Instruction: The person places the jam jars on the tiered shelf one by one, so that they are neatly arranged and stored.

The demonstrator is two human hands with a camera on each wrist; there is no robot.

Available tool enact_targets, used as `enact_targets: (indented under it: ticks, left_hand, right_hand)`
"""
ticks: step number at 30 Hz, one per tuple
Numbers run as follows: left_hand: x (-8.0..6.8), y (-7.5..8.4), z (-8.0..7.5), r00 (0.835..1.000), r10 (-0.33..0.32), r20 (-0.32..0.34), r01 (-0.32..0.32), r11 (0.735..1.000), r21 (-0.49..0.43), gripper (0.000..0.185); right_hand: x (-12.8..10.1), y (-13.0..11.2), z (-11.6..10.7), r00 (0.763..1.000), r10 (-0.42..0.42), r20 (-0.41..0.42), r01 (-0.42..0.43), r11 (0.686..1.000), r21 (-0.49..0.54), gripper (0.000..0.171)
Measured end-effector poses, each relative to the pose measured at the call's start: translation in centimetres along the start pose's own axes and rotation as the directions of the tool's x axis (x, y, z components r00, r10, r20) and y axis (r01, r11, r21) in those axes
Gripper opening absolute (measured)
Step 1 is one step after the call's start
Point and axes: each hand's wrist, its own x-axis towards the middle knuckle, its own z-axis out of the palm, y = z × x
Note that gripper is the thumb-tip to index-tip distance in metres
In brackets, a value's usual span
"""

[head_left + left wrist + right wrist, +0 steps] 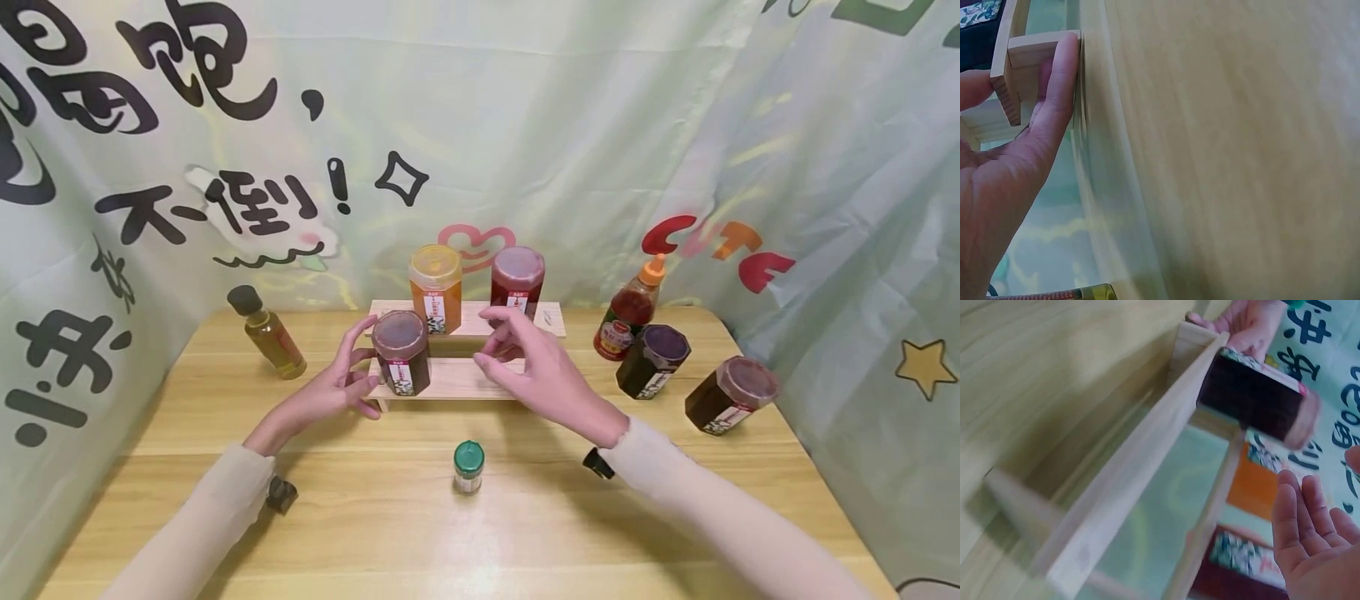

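Observation:
A two-tier wooden rack [480,379] stands on the table. My left hand [341,379] is at its left end; in the left wrist view the thumb [975,87] presses the shelf board while the fingers lie along the end support, gripping the rack. Close beside that hand, a dark jar [401,354] with a pinkish lid stands on the lower shelf. On the upper shelf are an orange jar [437,292] and a red jar [517,279]. My right hand [536,367] hovers over the lower shelf's right part, fingers loosely bent and holding nothing.
A small green-capped shaker [468,467] stands in front of the rack. An oil bottle [268,333] is at left. On the right are a red sauce bottle [628,312] and two dark jars, one nearer the rack [651,362], another farther right [727,396]. Printed cloth [562,150] hangs behind.

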Motion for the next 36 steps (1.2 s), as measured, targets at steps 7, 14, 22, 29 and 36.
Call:
enact_targets:
  ticks: [7, 14, 22, 29, 36]
  left_hand:
    - [0.2, -0.1, -0.1, 1.0, 0.019, 0.003, -0.019, 1.0, 0.008, 0.1]
    - [0.4, 0.2, -0.1, 1.0, 0.015, -0.002, -0.015, 1.0, 0.025, 0.099]
    - [0.2, -0.1, 0.1, 1.0, 0.007, -0.007, -0.007, 1.0, 0.016, 0.1]
    - [-0.1, -0.1, 0.2, 1.0, 0.012, -0.026, -0.012, 1.0, 0.029, 0.099]
    - [0.1, -0.5, 0.2, 0.999, 0.033, -0.026, -0.032, 0.998, 0.046, 0.1]
  right_hand:
    - [-2.3, 0.2, -4.1, 0.998, 0.021, -0.066, -0.025, 0.998, -0.055, 0.046]
    - [-4.3, 0.4, -8.2, 0.99, 0.008, -0.143, -0.034, 0.984, -0.178, 0.041]
    - [-7.4, 0.4, -13.4, 0.981, 0.062, -0.185, -0.107, 0.965, -0.241, 0.043]
    - [-10.3, 1.5, -16.7, 0.95, 0.089, -0.301, -0.161, 0.961, -0.227, 0.044]
    - [-13.5, 2.9, -18.5, 0.913, 0.149, -0.379, -0.226, 0.959, -0.169, 0.042]
